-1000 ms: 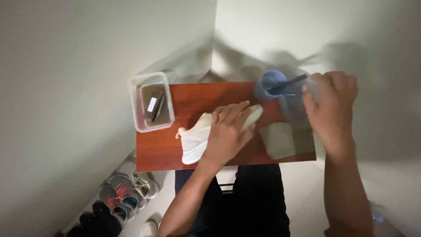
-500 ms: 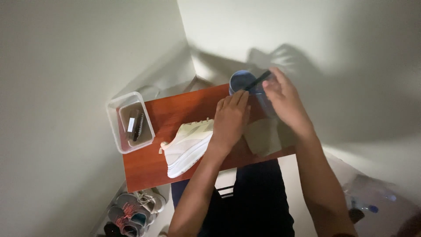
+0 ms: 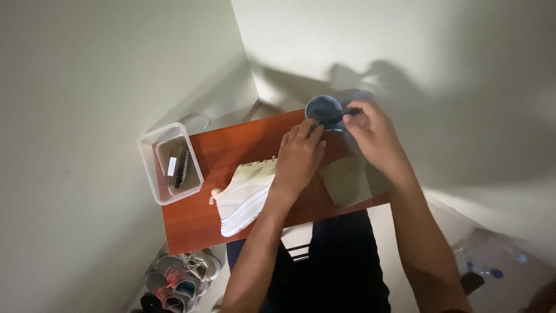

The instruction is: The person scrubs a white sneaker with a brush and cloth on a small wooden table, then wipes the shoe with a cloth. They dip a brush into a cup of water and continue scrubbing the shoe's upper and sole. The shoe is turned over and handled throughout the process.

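A smooth, reddish-brown wood finish with a faint sheen is shown by the table [image 3: 197, 220]. At its left end, a container [image 3: 169, 164] of clear, glossy plastic is seen, with a brown brush [image 3: 178, 165] inside whose material cannot be told. The white shoe [image 3: 246, 194] near the middle is made of matt cloth with a smooth, rubbery-looking sole. The blue cup [image 3: 324, 110] at the far edge looks like smooth plastic. A matt, greyish cloth [image 3: 346, 179] is spread at the right.
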